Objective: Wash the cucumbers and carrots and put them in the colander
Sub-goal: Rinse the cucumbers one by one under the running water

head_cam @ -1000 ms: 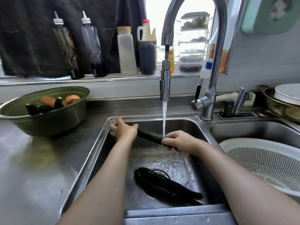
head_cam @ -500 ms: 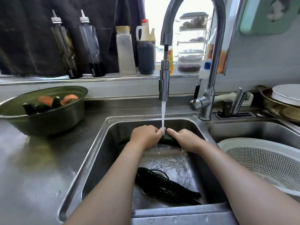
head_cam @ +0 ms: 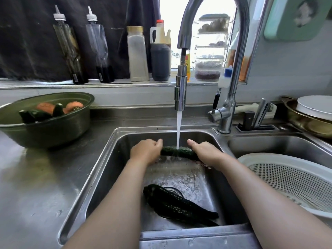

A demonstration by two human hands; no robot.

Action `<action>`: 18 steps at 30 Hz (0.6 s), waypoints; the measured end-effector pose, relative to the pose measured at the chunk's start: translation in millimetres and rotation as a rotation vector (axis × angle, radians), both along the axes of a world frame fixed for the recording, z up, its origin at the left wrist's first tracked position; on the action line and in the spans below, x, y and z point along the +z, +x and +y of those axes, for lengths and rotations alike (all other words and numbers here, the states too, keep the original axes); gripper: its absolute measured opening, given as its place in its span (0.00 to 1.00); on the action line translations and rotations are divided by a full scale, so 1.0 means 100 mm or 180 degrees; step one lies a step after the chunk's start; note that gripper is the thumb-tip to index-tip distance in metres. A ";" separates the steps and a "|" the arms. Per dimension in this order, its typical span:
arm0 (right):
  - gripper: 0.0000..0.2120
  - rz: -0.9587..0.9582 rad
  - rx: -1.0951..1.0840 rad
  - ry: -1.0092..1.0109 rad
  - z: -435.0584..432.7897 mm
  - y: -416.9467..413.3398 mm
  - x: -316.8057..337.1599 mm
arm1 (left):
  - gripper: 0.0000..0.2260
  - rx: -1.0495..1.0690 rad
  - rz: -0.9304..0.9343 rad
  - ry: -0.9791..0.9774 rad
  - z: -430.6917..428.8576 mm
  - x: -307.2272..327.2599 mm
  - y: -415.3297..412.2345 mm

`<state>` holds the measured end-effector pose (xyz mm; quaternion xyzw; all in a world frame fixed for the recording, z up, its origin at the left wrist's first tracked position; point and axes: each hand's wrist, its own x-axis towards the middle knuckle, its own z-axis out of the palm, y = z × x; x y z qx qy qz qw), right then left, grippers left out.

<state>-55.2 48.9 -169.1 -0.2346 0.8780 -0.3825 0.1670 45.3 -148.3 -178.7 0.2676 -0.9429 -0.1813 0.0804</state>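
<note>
- Gripping one cucumber (head_cam: 177, 151) by its two ends, the left hand (head_cam: 146, 152) and the right hand (head_cam: 206, 153) hold it level under the faucet (head_cam: 180, 94), over the back of the sink (head_cam: 100, 168).
- The left hand's fingers are clamped round the cucumber's left end and the right hand's fingers round its right end. The bare green middle shows between the two hands.
- One stream of water (head_cam: 178, 130) falls from the faucet straight onto that middle and splashes down onto the sink floor.
- Two more cucumbers (head_cam: 179, 205), as far as can be counted, lie side by side on the sink floor across the drain, nearer the camera than the hands and touching each other.
- One white colander (head_cam: 287, 180) sits in the second basin (head_cam: 269, 144), just right of the sink.
- One green bowl (head_cam: 53, 130) stands on the table (head_cam: 36, 186), left of the sink. In it are two carrots (head_cam: 45, 107) and some dark cucumber ends (head_cam: 36, 115); their number cannot be told for sure, perhaps three.
- Four bottles (head_cam: 137, 56) stand in a row on the window ledge (head_cam: 53, 85) behind the sink: two clear squeeze bottles, one pale bottle and one dark jug with a red cap.
</note>
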 end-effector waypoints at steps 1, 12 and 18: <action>0.30 -0.0103 0.0061 0.0104 0.02 0.00 0.00 | 0.26 0.0166 -0.0205 0.0105 -0.09 -0.05 0.03; 0.17 -0.0786 0.1019 0.0976 -0.08 0.06 -0.36 | 0.19 -0.0500 -0.1161 0.0872 -0.11 -0.28 -0.02; 0.19 -0.0181 0.1243 0.1895 -0.13 0.10 -0.39 | 0.20 -0.0750 -0.1545 0.0915 0.03 -0.18 0.02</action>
